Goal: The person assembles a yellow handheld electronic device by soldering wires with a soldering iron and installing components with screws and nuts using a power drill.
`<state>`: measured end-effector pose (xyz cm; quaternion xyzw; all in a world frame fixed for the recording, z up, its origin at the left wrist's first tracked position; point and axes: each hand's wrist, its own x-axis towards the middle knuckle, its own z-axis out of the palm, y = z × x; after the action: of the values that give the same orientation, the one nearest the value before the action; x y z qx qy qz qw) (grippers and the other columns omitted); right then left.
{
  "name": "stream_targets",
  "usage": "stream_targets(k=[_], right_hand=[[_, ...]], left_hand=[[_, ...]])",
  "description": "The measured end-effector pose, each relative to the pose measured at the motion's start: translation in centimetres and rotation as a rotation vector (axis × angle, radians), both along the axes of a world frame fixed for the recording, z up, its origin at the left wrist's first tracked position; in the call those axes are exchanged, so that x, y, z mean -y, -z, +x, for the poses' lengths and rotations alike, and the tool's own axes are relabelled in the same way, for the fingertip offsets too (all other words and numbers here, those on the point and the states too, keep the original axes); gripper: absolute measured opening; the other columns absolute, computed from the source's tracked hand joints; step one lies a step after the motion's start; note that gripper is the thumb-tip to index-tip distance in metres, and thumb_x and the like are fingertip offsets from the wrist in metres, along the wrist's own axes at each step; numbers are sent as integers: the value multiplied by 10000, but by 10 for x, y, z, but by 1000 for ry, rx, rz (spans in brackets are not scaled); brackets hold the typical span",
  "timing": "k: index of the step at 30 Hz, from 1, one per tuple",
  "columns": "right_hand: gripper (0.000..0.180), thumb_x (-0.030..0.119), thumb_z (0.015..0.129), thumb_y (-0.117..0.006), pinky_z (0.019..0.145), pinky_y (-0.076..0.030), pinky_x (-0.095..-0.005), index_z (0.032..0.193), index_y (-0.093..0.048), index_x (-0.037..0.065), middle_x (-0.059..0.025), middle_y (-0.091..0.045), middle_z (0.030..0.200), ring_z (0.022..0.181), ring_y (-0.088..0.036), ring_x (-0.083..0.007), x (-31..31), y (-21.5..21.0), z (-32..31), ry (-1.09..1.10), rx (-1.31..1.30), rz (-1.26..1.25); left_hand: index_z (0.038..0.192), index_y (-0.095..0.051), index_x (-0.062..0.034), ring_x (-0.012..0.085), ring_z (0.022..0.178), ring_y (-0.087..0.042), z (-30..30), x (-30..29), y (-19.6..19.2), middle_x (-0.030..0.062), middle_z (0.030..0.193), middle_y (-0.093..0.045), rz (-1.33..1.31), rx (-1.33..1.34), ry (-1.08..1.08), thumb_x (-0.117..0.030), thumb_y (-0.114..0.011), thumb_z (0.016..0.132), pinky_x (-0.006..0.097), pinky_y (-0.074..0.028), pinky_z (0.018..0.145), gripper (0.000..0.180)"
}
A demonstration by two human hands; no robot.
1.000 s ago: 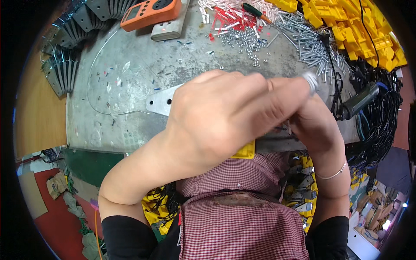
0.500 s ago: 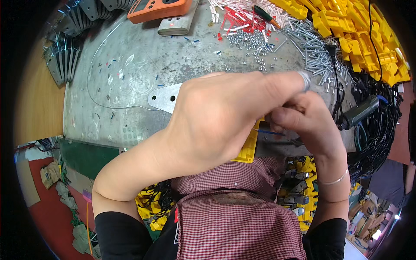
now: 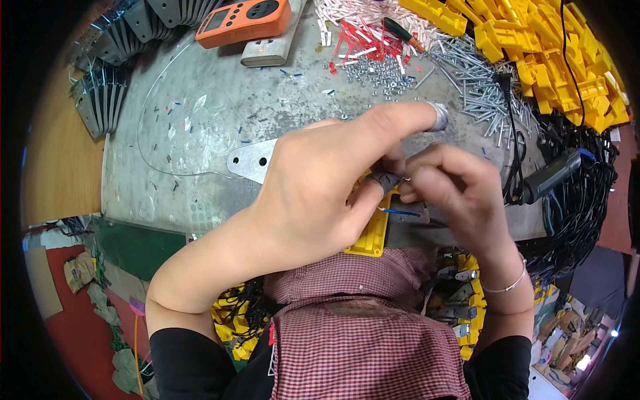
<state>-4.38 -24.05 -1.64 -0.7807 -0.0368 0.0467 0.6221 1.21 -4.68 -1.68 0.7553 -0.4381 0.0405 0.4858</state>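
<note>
Both hands meet over the near edge of the grey metal desk (image 3: pixel 200 133), and compared with a second ago they have parted slightly: the left hand (image 3: pixel 320 187) then lay flat across almost everything, while now its thumb, wrapped at the tip in dark tape, has swung down to press on the yellow plastic part (image 3: pixel 372 230), leaving more of that part visible at the desk's near edge. The left hand is curled closed around the part, index finger stretched out toward the far side with a pale cover on its tip. The right hand (image 3: pixel 460 193) is pinched shut, fingertips tight on something small right beside the left thumb; what it grips is too hidden to name, though a thin blue wire (image 3: pixel 400 212) runs out below the fingers over the yellow part. Judging by this, the work looks to have moved from covering the part to fine fitting at its top end. A flat metal bracket (image 3: pixel 250 160) pokes out from under the left hand. Toward the far edge lie a scatter of nuts (image 3: pixel 380 70), red and white sleeves (image 3: pixel 363 40), long screws (image 3: pixel 477 87), an orange meter (image 3: pixel 243 20), and at the far right corner a heap of yellow parts (image 3: pixel 553 47).
</note>
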Motion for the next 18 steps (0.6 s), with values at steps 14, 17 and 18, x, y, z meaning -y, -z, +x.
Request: stream_targets(k=[14, 17, 18], right_hand=[[354, 171, 755, -690, 681, -453, -242, 1045, -619, -18, -35, -609, 809, 736, -582, -103, 18, -18, 5, 62, 167, -311], [285, 160, 831, -645, 707, -437, -219, 1050, -613, -20, -28, -605, 849, 768, -560, -93, 32, -39, 35, 173, 122, -474], [257, 137, 853, -629, 735, -436, -226, 1055, -610, -20, -39, -611, 889, 801, -548, -101, 32, -33, 60, 159, 193, -457]], left_hand=[[1195, -547, -38, 347, 920, -599, 28, -77, -17, 162, 1005, -618, 173, 39, -182, 86, -573, 670, 415, -496, 811, 540], [1205, -536, -30, 343, 938, -582, 17, -131, -5, 140, 951, -597, 792, -7, -481, 96, -577, 668, 406, -482, 822, 553], [1198, -532, -36, 346, 919, -577, 12, -139, 3, 138, 926, -586, 760, -73, -489, 97, -572, 673, 414, -473, 815, 544]])
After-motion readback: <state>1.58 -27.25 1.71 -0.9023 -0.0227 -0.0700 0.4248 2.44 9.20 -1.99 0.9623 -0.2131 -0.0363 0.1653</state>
